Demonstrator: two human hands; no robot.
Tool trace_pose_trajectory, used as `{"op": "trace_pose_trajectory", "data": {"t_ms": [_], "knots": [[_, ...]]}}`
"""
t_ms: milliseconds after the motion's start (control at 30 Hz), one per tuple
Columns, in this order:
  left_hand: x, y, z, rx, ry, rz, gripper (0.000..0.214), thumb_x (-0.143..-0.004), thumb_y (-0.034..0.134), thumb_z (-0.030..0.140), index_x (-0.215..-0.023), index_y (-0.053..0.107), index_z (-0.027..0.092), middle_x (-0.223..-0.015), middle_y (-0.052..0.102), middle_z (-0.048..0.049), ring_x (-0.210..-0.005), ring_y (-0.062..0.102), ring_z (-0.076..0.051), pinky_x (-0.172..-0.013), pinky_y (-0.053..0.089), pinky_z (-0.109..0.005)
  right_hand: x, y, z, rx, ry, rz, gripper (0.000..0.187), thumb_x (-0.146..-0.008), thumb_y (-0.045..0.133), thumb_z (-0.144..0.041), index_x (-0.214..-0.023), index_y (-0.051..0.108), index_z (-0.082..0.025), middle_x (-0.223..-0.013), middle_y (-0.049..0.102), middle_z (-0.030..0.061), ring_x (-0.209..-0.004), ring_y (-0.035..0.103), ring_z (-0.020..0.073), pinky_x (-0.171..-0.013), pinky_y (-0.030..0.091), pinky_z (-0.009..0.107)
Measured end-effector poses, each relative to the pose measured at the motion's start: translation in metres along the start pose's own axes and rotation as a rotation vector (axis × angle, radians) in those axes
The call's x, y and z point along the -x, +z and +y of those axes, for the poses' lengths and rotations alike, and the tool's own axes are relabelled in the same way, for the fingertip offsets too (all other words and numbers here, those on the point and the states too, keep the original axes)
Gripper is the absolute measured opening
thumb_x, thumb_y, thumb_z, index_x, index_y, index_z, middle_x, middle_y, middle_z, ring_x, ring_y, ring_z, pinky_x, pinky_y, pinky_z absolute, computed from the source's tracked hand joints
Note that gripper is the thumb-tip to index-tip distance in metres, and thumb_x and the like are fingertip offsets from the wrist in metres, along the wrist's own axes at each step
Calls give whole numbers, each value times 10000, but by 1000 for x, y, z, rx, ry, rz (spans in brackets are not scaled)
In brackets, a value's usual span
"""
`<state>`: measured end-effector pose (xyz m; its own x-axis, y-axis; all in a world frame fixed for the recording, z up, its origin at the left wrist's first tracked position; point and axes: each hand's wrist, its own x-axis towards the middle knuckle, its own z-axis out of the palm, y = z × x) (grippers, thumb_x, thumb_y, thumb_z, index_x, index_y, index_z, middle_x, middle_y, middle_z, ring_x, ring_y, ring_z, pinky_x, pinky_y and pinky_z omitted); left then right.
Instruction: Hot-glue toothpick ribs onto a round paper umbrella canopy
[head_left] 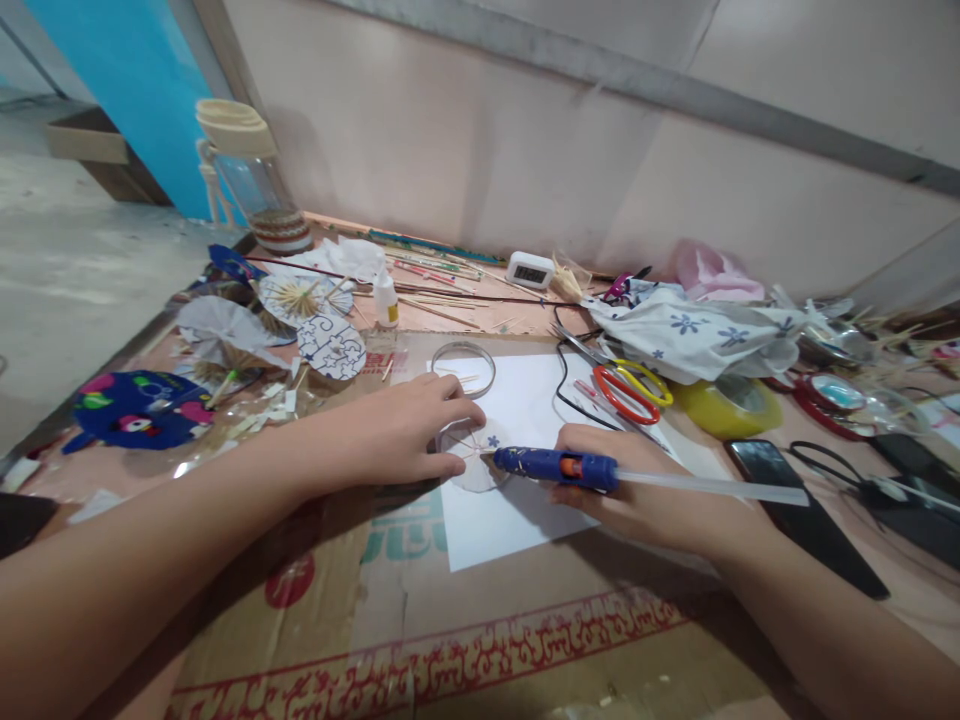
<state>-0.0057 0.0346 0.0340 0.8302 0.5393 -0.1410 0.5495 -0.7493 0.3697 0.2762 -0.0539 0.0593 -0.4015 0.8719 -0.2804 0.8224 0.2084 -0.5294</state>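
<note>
My right hand (600,470) is closed around a blue hot glue gun (555,467), with a clear glue stick jutting from its back end. The gun's nozzle touches or hovers just over the middle of a small round pale disc (476,480), which has thin lines and a blue flower on it. My left hand (409,430) holds the disc at its left edge, thumb and fingers bent about it. Under the disc lies a white paper sheet (517,530). Just beyond my left fingers a thin metal ring (491,375) rests partly on the sheet.
Cardboard (480,640) covers the table front. Scissors (630,395), yellow tape (731,408), flowered cloth (697,325) and a phone (806,515) lie right. Small paper umbrellas (330,347) and a blue patterned one (142,410) lie left. Behind stand a white bottle (385,300), timer (530,270) and glass jar (259,190).
</note>
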Motion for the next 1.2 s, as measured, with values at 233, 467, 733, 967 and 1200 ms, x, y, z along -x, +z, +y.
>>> {"op": "trace_pose_trajectory", "data": {"t_ms": [233,467,733,967,1200], "knots": [[1,1,-1,-4,7,5,453,-936,684,410,-1366,637,273,-1279,625,-88,-1147,634,-290,-964,489,-390,0,2,9,9,-71,20,183,-961,668,-362,-857,615,-220,-814,659,20,-716,563,179,-641,374,278],[1,1,-1,1,6,5,447,-934,687,403,-1358,641,267,-1282,620,-91,-1153,631,-294,-965,488,-401,-1,2,11,-18,-73,14,161,-956,669,-343,-868,623,-216,-835,676,24,-723,574,177,-638,379,277],[-1,-1,2,-9,10,7,453,-936,693,406,-1364,646,268,-1269,629,-84,-1147,635,-288,-962,486,-389,0,3,11,-25,-67,38,205,-955,695,-360,-837,617,-212,-798,656,14,-693,545,162,-619,366,262],[0,-2,2,-23,9,8,434,-933,685,410,-1339,653,261,-1237,640,-89,-1099,644,-282,-931,492,-379,1,0,9,-50,-85,12,189,-978,698,-339,-861,625,-210,-823,664,17,-724,568,165,-645,401,265],[0,-1,1,-14,0,-3,444,-933,678,422,-1348,649,264,-1258,634,-95,-1114,637,-288,-941,493,-386,2,-1,9,-41,-102,-1,205,-999,672,-364,-870,621,-213,-817,647,15,-720,554,169,-652,405,275]]}}
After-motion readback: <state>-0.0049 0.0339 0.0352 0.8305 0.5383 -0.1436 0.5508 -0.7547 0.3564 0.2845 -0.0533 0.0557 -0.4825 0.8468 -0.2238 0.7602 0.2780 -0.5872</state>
